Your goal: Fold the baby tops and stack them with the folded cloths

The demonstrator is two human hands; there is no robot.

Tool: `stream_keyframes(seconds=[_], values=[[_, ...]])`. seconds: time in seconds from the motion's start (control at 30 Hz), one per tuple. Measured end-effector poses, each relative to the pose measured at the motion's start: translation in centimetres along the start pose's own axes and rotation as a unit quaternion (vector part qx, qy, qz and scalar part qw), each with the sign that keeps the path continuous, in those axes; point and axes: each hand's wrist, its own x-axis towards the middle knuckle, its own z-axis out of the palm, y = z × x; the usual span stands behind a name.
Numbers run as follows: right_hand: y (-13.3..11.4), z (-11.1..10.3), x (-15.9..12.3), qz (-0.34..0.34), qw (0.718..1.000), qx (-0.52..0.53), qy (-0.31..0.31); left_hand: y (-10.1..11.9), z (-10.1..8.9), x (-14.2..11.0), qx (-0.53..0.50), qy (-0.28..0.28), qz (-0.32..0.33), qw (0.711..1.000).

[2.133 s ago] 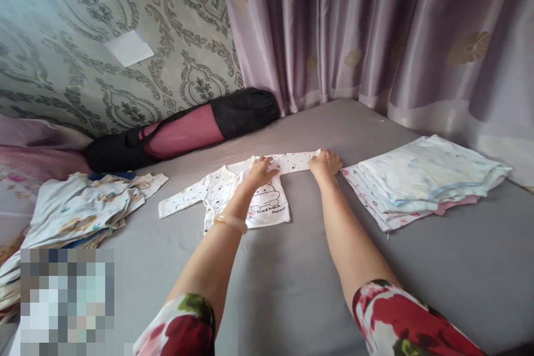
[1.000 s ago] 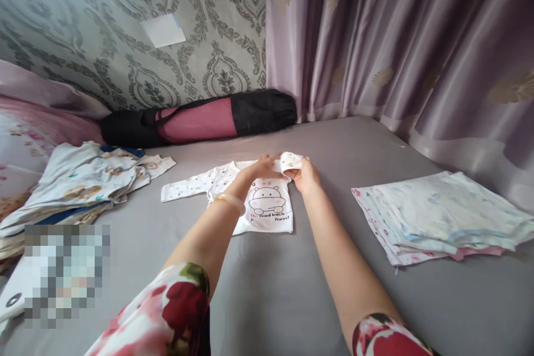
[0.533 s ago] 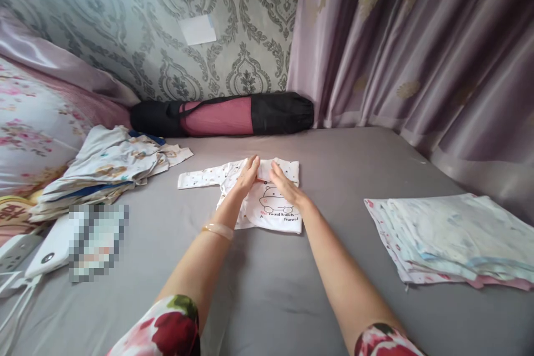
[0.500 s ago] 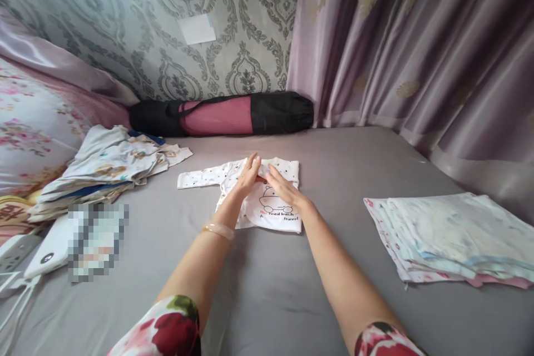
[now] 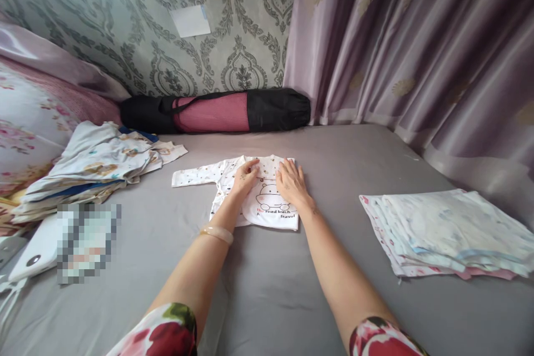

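A small white baby shirt (image 5: 267, 200) with a cartoon print lies on the grey bed sheet (image 5: 267, 283). Its right sleeve is folded in across the chest, and its left sleeve (image 5: 194, 176) still stretches out to the left. My left hand (image 5: 245, 176) lies flat on the shirt's left chest, fingers stretched out. My right hand (image 5: 292, 183) lies flat on the folded sleeve at the shirt's right side, fingers spread. Neither hand holds anything.
A stack of folded baby clothes (image 5: 446, 231) lies at the right. A loose pile of clothes (image 5: 95, 161) lies at the left beside a floral pillow (image 5: 25, 122). A black and pink rolled bag (image 5: 217, 111) rests against the wall. Purple curtains (image 5: 409, 50) hang at the right.
My right hand folded the shirt's right sleeve in over the chest and let it go. Both hands now press flat on the shirt. The view turned left.
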Motion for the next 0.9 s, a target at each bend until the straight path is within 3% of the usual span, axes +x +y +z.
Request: stream_keyframes(seconds=[0.13, 0.3, 0.6, 0.9], values=[[0.9, 0.1, 0.0, 0.039, 0.999, -0.03, -0.014, -0.1, 0.0, -0.1, 0.004, 0.034, 0.003, 0.999], [1.1, 0.2, -0.1, 0.042, 0.997, -0.05, -0.039, -0.5, 0.4, -0.1, 0.012, 0.059, 0.02, 0.998], [1.3, 0.7, 0.0, 0.05, 0.994, -0.084, -0.056, -1.8, 0.7, 0.1, 0.102, 0.084, 0.11, 0.985], [1.4, 0.5, 0.3, 0.057, 0.991, -0.089, -0.085, -1.0, 1.2, 0.1, 0.224, 0.055, 0.065, 0.971]])
